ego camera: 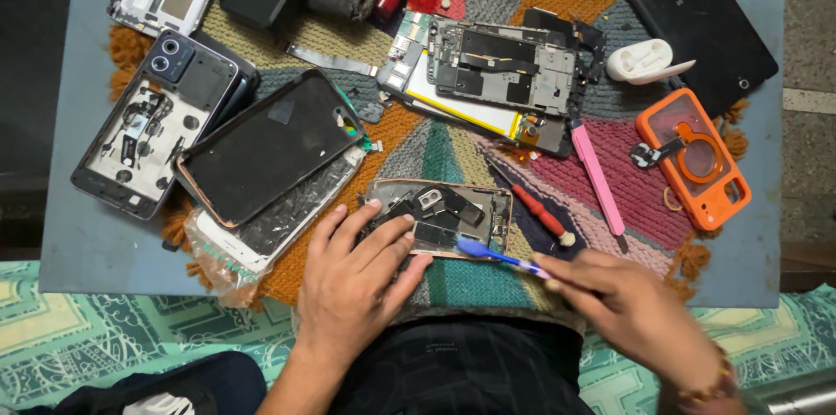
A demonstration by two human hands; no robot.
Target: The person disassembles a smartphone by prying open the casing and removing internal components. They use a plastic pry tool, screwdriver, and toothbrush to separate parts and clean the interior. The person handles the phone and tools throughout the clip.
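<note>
An opened phone body point(453, 215) with bare inner parts lies on a colourful woven mat point(453, 280) near the table's front edge. My left hand point(353, 280) rests flat on the phone's left end and holds it down with spread fingers. My right hand point(631, 306) grips a small blue brush point(492, 254). The brush's blue head touches the lower edge of the phone's inside.
A red screwdriver point(540, 210) and a pink pry tool point(596, 175) lie right of the phone. Behind are a dismantled phone frame point(501, 75), a black screen panel point(270, 145), another open back shell point(148, 132), an orange phone case point(697, 158), a white earbud case point(644, 62) and a black tablet point(701, 19).
</note>
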